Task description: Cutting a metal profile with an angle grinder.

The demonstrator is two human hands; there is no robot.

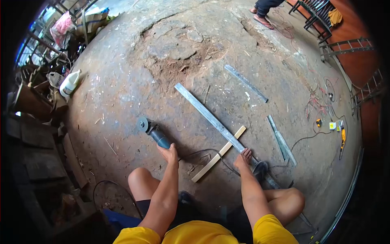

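My left hand (168, 152) is closed round the rear of a teal and dark angle grinder (163, 141). Its disc points away from me and sits apart from the metal. With my right hand (243, 157) I grip a long grey metal bar (205, 112) that slants from far left to near right. The bar crosses over a pale wooden strip (211, 167) on the ground. Beside my right hand, my dark shoe (261, 168) is on or against the bar; the exact contact is hidden. A black cord (198, 152) runs between my hands.
Shorter metal pieces (246, 83) (281, 140) lie to the right. Beyond them are tangled wires (319, 103) and a yellow-orange tool (343, 139). A white jug (70, 83) stands among clutter at left. The floor is broken (178, 61) ahead. A person's feet (263, 21) show at the far right.
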